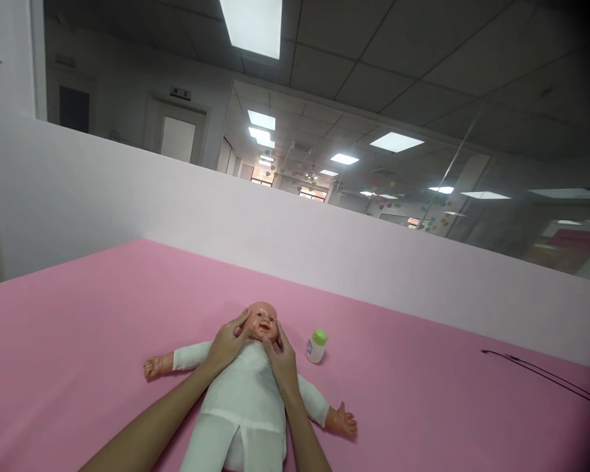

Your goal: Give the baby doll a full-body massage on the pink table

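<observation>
A baby doll (246,383) with a white cloth body lies on its back, arms spread wide, on a pink padded surface (403,387). Its plastic head (264,316) is cupped from both sides. On the left cheek side of the picture, my left hand (230,342) curves its fingers around the head, thumb near the chin. My right hand (282,360) does the same from the other side, with its thumb under the jaw. The fingertips behind the head are partly hidden. Just right of the head stands a small white bottle (315,349) with a green cap.
Thin black cables (545,373) lie at the right of the pink surface. A low white wall (275,223) runs along the back, with glass above it. Through the glass show ceiling lights and a door (177,137).
</observation>
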`<state>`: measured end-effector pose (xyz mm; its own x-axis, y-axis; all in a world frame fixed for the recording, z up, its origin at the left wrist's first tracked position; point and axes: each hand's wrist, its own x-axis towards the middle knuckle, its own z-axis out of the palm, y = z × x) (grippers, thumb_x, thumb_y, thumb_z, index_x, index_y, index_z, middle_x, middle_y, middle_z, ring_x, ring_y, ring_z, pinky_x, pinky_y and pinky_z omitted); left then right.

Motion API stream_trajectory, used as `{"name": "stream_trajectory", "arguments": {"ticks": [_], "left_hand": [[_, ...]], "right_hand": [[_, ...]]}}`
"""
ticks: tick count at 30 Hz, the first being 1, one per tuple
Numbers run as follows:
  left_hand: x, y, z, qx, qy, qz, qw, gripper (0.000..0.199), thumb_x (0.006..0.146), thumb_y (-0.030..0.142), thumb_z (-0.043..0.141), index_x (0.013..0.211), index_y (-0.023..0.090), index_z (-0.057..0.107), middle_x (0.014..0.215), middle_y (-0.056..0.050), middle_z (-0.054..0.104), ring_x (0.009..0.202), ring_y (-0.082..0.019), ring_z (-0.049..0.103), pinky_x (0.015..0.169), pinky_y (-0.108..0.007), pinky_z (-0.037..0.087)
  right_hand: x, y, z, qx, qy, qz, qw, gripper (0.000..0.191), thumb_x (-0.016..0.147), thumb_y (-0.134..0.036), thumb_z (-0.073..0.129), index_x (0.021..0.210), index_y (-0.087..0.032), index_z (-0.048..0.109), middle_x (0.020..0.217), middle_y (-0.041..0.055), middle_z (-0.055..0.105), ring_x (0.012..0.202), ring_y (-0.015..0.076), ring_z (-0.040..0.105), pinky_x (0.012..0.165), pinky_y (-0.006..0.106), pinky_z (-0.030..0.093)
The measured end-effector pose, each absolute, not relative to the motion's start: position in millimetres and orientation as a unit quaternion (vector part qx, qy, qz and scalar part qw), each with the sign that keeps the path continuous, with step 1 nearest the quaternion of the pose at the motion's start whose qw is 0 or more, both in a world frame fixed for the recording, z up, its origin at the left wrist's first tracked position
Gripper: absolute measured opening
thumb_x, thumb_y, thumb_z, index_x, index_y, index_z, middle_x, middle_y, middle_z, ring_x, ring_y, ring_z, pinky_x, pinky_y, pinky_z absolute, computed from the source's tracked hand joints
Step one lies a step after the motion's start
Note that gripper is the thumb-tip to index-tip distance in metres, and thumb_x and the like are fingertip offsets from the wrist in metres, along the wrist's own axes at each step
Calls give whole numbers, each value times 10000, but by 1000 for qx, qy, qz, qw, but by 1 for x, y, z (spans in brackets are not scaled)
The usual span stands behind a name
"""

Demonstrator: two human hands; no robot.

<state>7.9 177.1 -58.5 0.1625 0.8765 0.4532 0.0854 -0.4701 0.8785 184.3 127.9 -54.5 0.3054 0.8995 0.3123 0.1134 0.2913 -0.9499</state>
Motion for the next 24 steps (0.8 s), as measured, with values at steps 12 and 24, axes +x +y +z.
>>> {"name": "stream_trajectory", "arguments": {"ticks": [12, 24], "left_hand": [[7, 181, -60, 685, 356, 520, 367, 644, 964, 485, 546, 1516, 155, 528, 1559, -101, 499, 1449, -283, 483, 1219, -428, 363], [5, 184, -56, 682, 383, 524, 338, 603, 1034, 551, 366, 1381, 157, 662, 1458, -100, 618, 1387, -262, 555, 1169, -419, 418]], "right_hand": [[191, 130, -56, -518, -554, 263, 597, 772, 856, -559, 690, 1489, -139, 554, 1533, 139, 526, 1453, 332, 476, 1217, 490, 370], [187, 113, -48, -588, -591, 166, 527, 587, 1024, -507, 390, 1412, -140, 632, 1440, 143, 632, 1363, 287, 575, 1168, 437, 412]]}}
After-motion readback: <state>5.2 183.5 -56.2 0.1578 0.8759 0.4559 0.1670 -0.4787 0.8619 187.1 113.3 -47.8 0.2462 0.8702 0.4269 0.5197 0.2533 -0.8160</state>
